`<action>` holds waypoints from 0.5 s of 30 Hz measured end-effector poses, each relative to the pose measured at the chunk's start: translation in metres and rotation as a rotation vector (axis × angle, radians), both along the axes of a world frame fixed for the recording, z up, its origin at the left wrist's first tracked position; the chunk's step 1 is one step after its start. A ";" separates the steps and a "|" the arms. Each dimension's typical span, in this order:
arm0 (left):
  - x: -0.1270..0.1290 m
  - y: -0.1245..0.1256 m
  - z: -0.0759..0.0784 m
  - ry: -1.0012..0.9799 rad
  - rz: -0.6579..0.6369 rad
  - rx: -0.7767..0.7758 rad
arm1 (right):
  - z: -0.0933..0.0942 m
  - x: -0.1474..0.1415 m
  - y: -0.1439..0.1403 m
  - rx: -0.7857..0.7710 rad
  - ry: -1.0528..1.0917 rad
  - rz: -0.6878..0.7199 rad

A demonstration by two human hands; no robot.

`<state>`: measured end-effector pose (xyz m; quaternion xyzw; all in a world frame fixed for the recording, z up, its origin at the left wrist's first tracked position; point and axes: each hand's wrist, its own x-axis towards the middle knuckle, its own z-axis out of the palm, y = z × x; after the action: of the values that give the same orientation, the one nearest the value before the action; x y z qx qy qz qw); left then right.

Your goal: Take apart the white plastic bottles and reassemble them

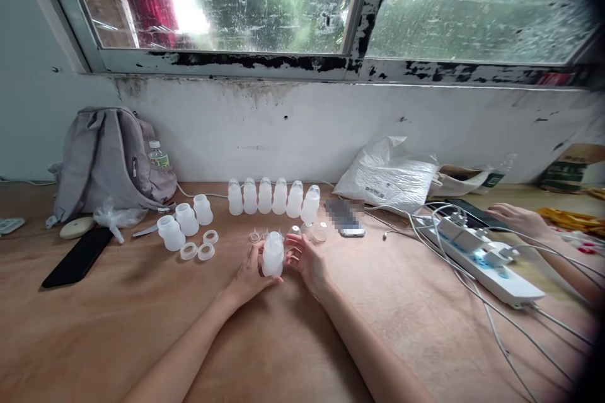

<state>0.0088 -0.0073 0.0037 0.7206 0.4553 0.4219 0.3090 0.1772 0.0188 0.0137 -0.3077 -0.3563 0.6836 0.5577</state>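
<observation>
Bottle of frosted-white plastic sits clasped in left hand, right hand open alongside, six clear-capped bottles looking done, three open-topped bottles remaining.

Daylight enters through the window, with white glare burning out part of the left pane and the greenery outside blurred. The table is moderately lit; a soft shadow lies beside the right forearm. The silvery bag reflects highlights. The held bottle shows washed-out detail. Right-hand corners darken to black. Pixelation covers part of the phone.
</observation>
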 end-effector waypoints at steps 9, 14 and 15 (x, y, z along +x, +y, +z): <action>-0.005 -0.002 0.080 0.148 0.054 0.207 | -0.008 0.006 0.007 -0.078 0.037 -0.070; -0.030 0.016 0.110 0.305 0.133 0.229 | -0.008 0.006 0.007 -0.084 0.013 -0.070; -0.038 0.021 0.116 0.323 0.172 0.237 | -0.008 0.006 0.007 -0.086 0.008 -0.073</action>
<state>-0.0293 0.0139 0.1201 0.7686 0.5059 0.3763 0.1083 0.1829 0.0258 0.0057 -0.3413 -0.3126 0.6790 0.5699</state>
